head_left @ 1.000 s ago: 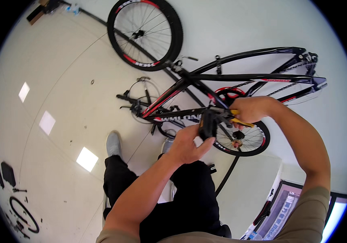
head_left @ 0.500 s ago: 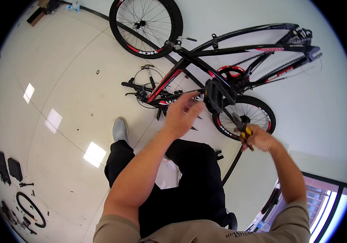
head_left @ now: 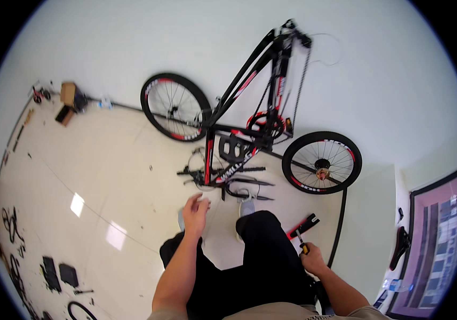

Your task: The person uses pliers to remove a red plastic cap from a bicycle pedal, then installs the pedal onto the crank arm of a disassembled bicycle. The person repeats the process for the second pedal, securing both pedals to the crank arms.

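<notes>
My left hand (head_left: 196, 213) is held out over the floor, in front of the bicycle frame, fingers loosely curled and apart with nothing in them. Low beside my right knee, my right hand (head_left: 314, 260) is closed around pliers (head_left: 305, 248) with yellow and black handles. Both hands are clear of the bicycle. The black, red and white bicycle frame (head_left: 239, 90) stands against the wall, its chain end pointing up. A black pedal (head_left: 232, 148) faces me, near the red chainring (head_left: 263, 126). Handlebar and fork parts (head_left: 247, 184) lie at its foot, slightly blurred.
One wheel (head_left: 204, 101) leans on the wall at left, another wheel (head_left: 352, 173) at right. A red and black bar (head_left: 306, 225) lies by my right knee. Open cardboard box (head_left: 68, 93) stands far left; dark parts (head_left: 68, 274) lie lower left. A saddle (head_left: 400, 248) is at right.
My left hand has drawn back from beside the pedal. The right hand has come down and back with the pliers. My view has shifted, and the frame now appears steeper.
</notes>
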